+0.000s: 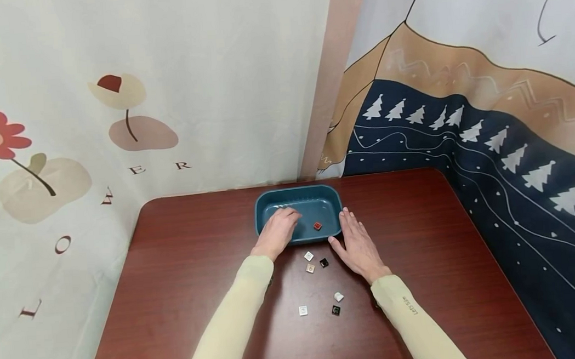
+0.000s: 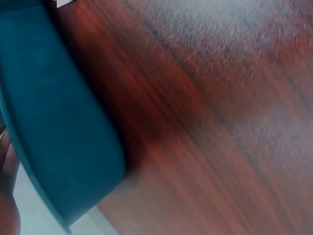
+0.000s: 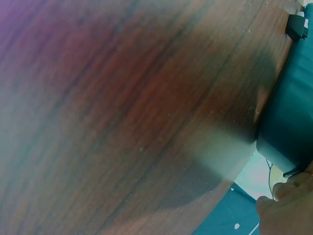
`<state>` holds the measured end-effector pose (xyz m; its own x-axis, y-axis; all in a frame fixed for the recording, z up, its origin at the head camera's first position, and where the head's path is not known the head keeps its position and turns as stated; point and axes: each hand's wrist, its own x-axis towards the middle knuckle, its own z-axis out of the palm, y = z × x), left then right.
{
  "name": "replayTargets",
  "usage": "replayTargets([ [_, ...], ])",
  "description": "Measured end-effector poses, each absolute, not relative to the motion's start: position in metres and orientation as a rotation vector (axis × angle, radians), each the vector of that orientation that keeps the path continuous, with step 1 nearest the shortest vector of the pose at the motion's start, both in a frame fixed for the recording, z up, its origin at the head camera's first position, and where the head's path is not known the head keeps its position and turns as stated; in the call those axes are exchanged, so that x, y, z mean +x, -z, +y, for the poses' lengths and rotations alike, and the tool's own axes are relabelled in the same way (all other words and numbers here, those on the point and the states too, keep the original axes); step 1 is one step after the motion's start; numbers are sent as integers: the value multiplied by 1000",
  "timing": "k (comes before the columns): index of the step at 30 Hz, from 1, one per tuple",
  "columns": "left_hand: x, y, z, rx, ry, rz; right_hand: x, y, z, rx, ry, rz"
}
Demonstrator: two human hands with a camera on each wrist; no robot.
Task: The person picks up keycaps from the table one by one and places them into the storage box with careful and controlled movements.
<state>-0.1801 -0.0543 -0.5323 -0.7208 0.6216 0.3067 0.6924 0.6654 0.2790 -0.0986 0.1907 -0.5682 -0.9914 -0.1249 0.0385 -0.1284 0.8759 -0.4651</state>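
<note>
A teal rectangular tray [image 1: 329,194] stands near the table's back edge, with a small red keycap-like piece [image 1: 317,226] inside. My left hand [image 1: 279,229] reaches over the tray's front left side, fingers bent down into it; whether they pinch anything is hidden. Along the tray's right end lies my right hand [image 1: 359,246], fingers straight and thumb spread near the front corner. In front of the tray are a white piece [image 1: 309,256], a beige one [image 1: 310,268] and a black one [image 1: 324,262]. The right wrist view shows part of the right hand [image 3: 288,208] beside the tray's outer wall [image 3: 288,129].
Closer to me on the reddish-brown wooden table [image 1: 194,273] lie a white square piece [image 1: 302,311], another white piece [image 1: 338,296] and a black one [image 1: 336,310]. Printed curtains [image 1: 233,95] hang behind the table and on both sides.
</note>
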Motion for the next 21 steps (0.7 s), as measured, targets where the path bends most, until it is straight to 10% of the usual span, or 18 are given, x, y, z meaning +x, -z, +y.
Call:
replayTargets([
  [21,-172,536,-77,-878,567,-2765,-99,569,189,213,-744,-3036],
])
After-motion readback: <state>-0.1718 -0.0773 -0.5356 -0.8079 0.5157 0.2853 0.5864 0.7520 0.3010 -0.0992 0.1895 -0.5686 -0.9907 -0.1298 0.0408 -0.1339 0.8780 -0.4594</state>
